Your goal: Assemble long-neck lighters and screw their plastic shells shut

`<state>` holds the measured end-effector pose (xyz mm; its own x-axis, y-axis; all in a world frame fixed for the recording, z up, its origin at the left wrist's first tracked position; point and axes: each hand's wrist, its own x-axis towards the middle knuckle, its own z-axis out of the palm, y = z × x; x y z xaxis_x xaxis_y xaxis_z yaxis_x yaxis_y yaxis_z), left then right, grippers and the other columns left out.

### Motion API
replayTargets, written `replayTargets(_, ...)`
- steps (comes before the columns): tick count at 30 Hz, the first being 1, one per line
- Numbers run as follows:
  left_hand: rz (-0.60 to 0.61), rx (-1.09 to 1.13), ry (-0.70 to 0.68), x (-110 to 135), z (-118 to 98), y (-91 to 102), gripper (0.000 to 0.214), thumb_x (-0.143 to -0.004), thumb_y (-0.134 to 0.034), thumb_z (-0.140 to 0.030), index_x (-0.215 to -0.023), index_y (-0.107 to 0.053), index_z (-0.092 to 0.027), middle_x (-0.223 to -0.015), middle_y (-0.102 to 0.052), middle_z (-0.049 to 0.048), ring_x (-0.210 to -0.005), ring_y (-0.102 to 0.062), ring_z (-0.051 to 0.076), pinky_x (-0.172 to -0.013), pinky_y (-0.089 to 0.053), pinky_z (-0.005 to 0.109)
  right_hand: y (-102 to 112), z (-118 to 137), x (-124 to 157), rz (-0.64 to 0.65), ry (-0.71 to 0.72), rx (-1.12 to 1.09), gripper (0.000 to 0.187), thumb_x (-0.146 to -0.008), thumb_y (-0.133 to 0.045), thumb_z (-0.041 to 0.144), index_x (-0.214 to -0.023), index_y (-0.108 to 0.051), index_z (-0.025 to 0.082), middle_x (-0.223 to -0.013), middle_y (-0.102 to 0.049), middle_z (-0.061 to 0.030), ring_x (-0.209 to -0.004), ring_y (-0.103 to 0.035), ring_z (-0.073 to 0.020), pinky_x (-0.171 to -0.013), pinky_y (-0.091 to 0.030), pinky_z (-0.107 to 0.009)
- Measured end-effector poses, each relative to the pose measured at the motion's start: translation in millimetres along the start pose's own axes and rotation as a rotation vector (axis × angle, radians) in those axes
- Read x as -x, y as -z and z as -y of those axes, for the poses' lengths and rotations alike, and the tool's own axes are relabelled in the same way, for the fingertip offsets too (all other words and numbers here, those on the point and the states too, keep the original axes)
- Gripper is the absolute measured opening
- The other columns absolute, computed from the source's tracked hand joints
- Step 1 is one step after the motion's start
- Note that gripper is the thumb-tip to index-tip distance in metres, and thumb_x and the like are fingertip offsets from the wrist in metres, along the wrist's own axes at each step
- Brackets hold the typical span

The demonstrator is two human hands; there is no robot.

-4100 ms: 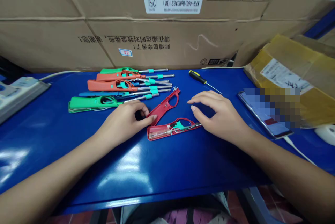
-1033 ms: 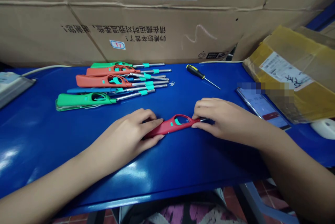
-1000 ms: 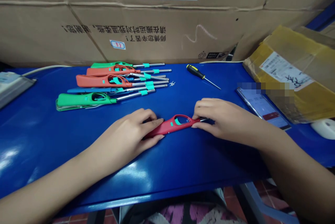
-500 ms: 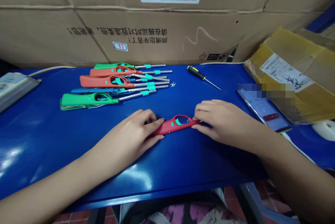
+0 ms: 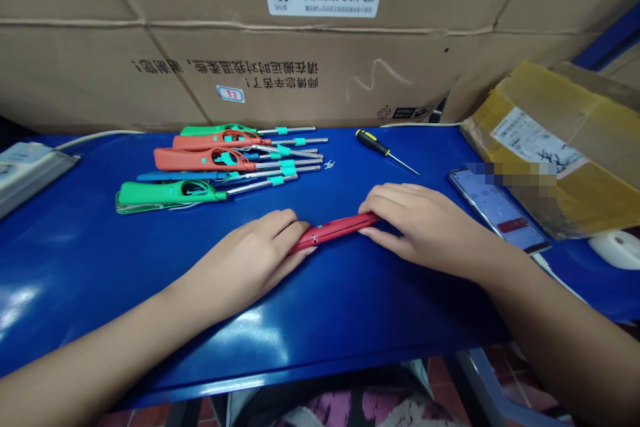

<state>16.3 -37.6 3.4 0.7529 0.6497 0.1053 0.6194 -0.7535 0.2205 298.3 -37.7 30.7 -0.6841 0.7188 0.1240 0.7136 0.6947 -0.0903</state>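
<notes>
- One red lighter (image 5: 335,230) is held over the blue table (image 5: 320,320), its handle toward 8 o'clock and its nozzle end toward 2; twelve points straight away from the person.
- Its narrow edge faces the camera, showing a dark lengthwise seam; whether it touches the tabletop, I cannot tell.
- Left hand (image 5: 263,247): grasping the handle end, fingers on the far side, thumb on the near side.
- Right hand (image 5: 415,220): pinching the nozzle end between thumb and fingers, which hide the tip.
- At 12 o'clock from the red lighter, a small cluster of pale pieces (image 5: 329,164) lies near the metal tubes; they are too small to identify.
- At 1 o'clock, a black-and-yellow screwdriver (image 5: 373,142), its shaft pointing toward 4.
- At 10 o'clock, a group of green, orange and blue lighters (image 5: 205,159), tubes toward the right, teal pieces on them.
- At 3 o'clock, just past the right hand, a phone (image 5: 500,214) with its screen lit.
- At 2 o'clock, farther off, a yellow-taped parcel (image 5: 550,204).
- Behind the table at 12, a large cardboard box (image 5: 280,47).
</notes>
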Motion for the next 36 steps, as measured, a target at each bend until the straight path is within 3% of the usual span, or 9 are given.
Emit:
replayTargets(3,0.001,0.073,-0.001,-0.2,1.5,3.4,0.034,-0.107,-0.04,-0.035,-0.121,-0.064,-0.015,-0.101,-0.062,0.0083,-0.089,-0.064,0.022,-0.081,-0.056,0.037,0.5,-1.3,0.4,-0.059,0.032,-0.046,0.022,-0.104,-0.05,0.031,-0.113,-0.066,0.018,-0.109,-0.07,-0.0092,-0.101,-0.063,-0.0239,-0.089,-0.047,-0.038)
replayTargets(16,0.029,0.28,-0.041,-1.2,2.4,9.0,0.029,-0.107,-0.042,-0.032,-0.112,-0.066,-0.017,-0.095,-0.063,0.0057,-0.086,-0.062,0.018,-0.079,-0.052,0.03,1.4,-1.8,-1.6,-0.064,0.105,-0.057,0.026,-0.104,-0.047,0.029,-0.099,-0.068,0.015,-0.089,-0.067,-0.007,-0.083,-0.056,-0.0217,-0.079,-0.038,-0.036)
replayTargets(21,0.046,0.291,-0.038,0.2,4.6,11.3,0.03,-0.107,-0.041,-0.033,-0.111,-0.067,-0.018,-0.094,-0.064,0.0054,-0.083,-0.062,0.017,-0.076,-0.052,0.028,1.4,-2.2,-1.4,-0.022,0.076,-0.108,0.023,-0.103,-0.051,0.032,-0.102,-0.068,0.018,-0.094,-0.07,-0.0071,-0.09,-0.059,-0.0219,-0.084,-0.039,-0.037)
replayTargets(29,0.074,0.34,-0.019,-1.9,8.9,12.0,0.029,-0.107,-0.042,-0.035,-0.104,-0.066,-0.018,-0.091,-0.062,0.0035,-0.079,-0.061,0.015,-0.074,-0.05,0.026,1.4,-6.8,0.5,-0.064,0.068,-0.126,0.031,-0.1,-0.058,0.039,-0.12,-0.066,0.016,-0.111,-0.073,-0.009,-0.104,-0.063,-0.0244,-0.093,-0.043,-0.04)
replayTargets(32,0.064,0.32,-0.032,-1.8,10.9,14.0,0.028,-0.107,-0.042,-0.034,-0.109,-0.066,-0.019,-0.095,-0.063,0.004,-0.084,-0.062,0.016,-0.076,-0.051,0.026,6.4,-10.3,2.8,-0.045,0.02,-0.138,0.033,-0.095,-0.065,0.043,-0.116,-0.067,0.017,-0.11,-0.073,-0.0082,-0.104,-0.064,-0.0251,-0.092,-0.045,-0.039)
replayTargets(36,0.037,0.266,-0.068,-1.2,16.3,17.0,0.027,-0.106,-0.043,-0.032,-0.111,-0.066,-0.019,-0.096,-0.064,0.0048,-0.085,-0.063,0.017,-0.077,-0.051,0.027,13.3,-13.6,6.7,0.024,-0.052,-0.224,0.02,-0.097,-0.063,0.038,-0.108,-0.067,0.021,-0.105,-0.072,-0.0046,-0.094,-0.067,-0.0196,-0.08,-0.047,-0.031)
